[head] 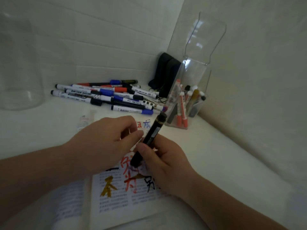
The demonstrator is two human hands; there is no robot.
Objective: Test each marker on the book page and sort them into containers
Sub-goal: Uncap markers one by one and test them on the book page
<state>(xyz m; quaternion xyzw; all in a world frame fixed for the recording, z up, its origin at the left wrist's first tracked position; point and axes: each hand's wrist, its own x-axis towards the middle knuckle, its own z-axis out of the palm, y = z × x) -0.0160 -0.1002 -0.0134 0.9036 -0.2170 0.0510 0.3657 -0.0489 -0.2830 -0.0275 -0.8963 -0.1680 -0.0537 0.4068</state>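
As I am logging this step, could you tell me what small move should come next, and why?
Probably draw a short test stroke: the right hand grips the black marker, lower end down over the book page among coloured marks, and it is not yet in the clear container.

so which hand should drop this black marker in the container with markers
Right, probably: the right hand grips the black marker, and the container holding markers stands on that side. The left hand would have to reach across.
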